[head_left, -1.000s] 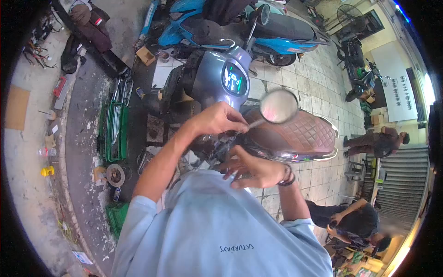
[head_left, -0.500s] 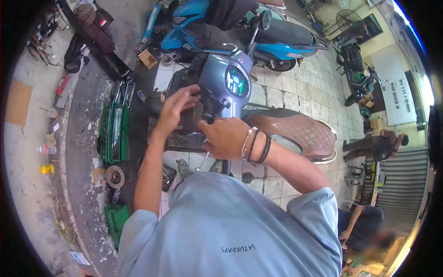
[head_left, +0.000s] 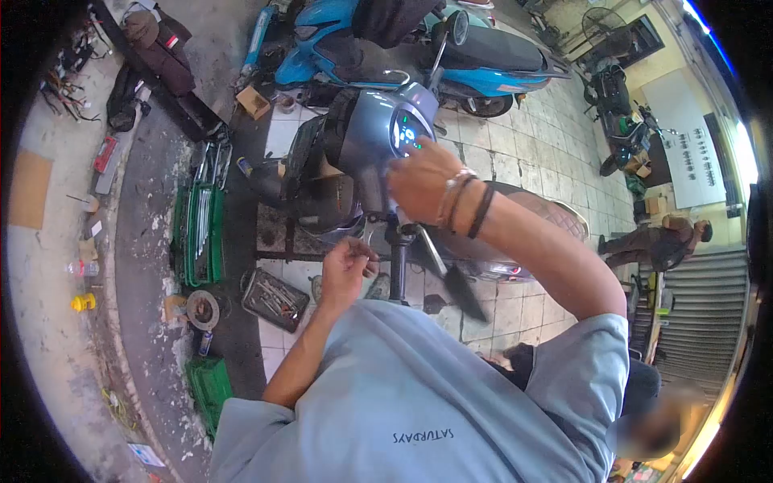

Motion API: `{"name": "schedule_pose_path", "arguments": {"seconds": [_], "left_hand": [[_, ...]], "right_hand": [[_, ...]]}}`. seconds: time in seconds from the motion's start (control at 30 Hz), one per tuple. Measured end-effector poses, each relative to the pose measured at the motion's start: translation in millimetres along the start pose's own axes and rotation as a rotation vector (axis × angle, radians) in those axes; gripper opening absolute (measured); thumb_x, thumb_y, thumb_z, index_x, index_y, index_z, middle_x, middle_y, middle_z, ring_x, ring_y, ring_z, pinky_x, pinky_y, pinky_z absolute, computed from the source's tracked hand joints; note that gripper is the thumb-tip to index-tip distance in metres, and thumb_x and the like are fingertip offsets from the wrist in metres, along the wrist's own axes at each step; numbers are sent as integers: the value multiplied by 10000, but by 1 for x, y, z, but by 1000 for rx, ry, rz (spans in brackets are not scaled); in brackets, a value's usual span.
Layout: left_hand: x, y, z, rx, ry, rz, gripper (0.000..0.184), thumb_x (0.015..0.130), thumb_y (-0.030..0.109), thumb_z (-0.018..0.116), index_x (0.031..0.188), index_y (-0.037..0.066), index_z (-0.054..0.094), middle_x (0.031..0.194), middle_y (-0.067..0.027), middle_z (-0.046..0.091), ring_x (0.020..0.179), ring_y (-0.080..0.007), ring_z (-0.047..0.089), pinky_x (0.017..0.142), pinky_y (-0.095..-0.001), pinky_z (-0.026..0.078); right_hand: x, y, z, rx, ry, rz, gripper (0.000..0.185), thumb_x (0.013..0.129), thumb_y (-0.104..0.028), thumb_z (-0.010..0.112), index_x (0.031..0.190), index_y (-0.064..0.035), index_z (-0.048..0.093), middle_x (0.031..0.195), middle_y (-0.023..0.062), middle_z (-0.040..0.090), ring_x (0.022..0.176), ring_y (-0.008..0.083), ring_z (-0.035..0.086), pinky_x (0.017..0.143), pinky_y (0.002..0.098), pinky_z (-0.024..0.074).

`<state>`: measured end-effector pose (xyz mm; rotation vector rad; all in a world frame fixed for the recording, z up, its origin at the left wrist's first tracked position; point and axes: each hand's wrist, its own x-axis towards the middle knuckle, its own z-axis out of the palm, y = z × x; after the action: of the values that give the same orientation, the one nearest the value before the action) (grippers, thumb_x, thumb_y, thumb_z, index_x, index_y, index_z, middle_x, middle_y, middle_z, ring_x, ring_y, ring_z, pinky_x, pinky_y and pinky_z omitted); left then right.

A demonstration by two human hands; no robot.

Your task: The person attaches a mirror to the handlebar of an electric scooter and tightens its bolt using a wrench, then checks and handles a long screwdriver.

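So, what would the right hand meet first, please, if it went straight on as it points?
Probably the glossy grey-blue scooter cowl, though depth is unclear; the hand may be touching it.

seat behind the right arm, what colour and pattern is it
The seat is brown with diamond quilting; the head view shows it best.

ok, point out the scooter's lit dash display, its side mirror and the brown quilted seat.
Lit dash display point(head_left: 407, 132): head view, on the glowing readout.
Side mirror point(head_left: 465, 295): head view, on the dark head at the stem's end.
Brown quilted seat point(head_left: 555, 212): head view, on the visible quilting.
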<state>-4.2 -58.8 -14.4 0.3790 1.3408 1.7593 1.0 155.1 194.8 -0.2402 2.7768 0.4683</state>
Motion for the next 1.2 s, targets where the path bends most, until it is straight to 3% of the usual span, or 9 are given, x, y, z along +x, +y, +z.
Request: {"name": "schedule_pose_path", "arguments": {"seconds": [0.23, 0.4, 0.47, 0.57, 0.67, 0.83, 1.03, 1.07, 1.2], "left_hand": [[-36, 9, -20, 347, -368, -208, 254, 1031, 85, 600, 1236, -47, 670, 1064, -108, 756, 1057, -163, 721, 915, -315, 575], [-58, 24, -79, 246, -513, -468, 253, 1062, 152, 614, 1199, -47, 685, 1137, -118, 762, 1007, -180, 719, 901, -330, 575], [-54, 12, -86, 307, -512, -434, 261, 1055, 165, 625, 1193, -48, 688, 1123, -122, 766, 990, -180, 719, 889, -335, 574], [-42, 14, -89, 510, -550, -389, 279, 1060, 202, 628, 1191, -36, 692, 1114, -116, 759, 1004, -185, 712, 895, -346, 566], [-41, 27, -84, 680, -567, -404, 285, 1071, 225, 620, 1189, -24, 692, 1096, -103, 749, 1022, -187, 705, 908, -347, 557], [-61, 24, -108, 645, -515, -303, 271, 1070, 224, 624, 1177, -14, 695, 1056, -98, 753, 994, -181, 707, 890, -343, 556], [-82, 3, -136, 536, -390, -338, 257, 1066, 205, 633, 1192, -12, 691, 1084, -97, 751, 1040, -173, 699, 941, -338, 542], [-83, 6, -135, 553, -401, -298, 258, 1065, 199, 636, 1200, -14, 689, 1087, -92, 749, 1049, -172, 695, 955, -338, 538], [-84, 10, -141, 436, -317, -265, 320, 1042, 248, 667, 1215, -18, 701, 1118, -115, 750, 1050, -209, 700, 959, -360, 541]], "right_hand": [[-77, 27, 47, 418, -323, 395, 424, 914, -277, 637, 1199, 36, 648, 927, 211, 761, 976, 384, 740, 788, 508, 566], [-126, -30, 43, 1117, -443, 214, 585, 900, -223, 667, 1341, 93, 449, 1030, 265, 718, 858, 451, 729, 788, 531, 591], [-105, -69, 25, 1347, -41, -110, 540, 875, -182, 682, 1290, 80, 455, 1061, 261, 710, 812, 449, 730, 731, 509, 601], [-64, -80, -22, 680, 227, 183, 445, 883, -183, 665, 1212, 68, 503, 1038, 232, 720, 817, 433, 740, 684, 476, 600], [-37, -51, -7, 266, 35, 509, 382, 889, -217, 626, 1163, 47, 589, 1016, 232, 737, 840, 419, 749, 736, 466, 606], [-55, -23, -19, 320, -109, 451, 398, 899, -186, 609, 1248, 3, 589, 828, 203, 737, 794, 424, 734, 717, 536, 569], [-58, 4, 15, 72, -102, 338, 384, 889, -226, 664, 1198, 1, 637, 1028, 207, 763, 950, 394, 749, 819, 539, 576], [-59, 4, -4, 216, -538, 484, 418, 900, -260, 685, 1204, 25, 648, 1109, 218, 758, 1039, 381, 744, 848, 525, 578], [-95, -9, 8, 729, -525, 205, 455, 926, -282, 677, 1253, 32, 639, 1113, 244, 751, 1092, 378, 729, 916, 496, 577]]}}
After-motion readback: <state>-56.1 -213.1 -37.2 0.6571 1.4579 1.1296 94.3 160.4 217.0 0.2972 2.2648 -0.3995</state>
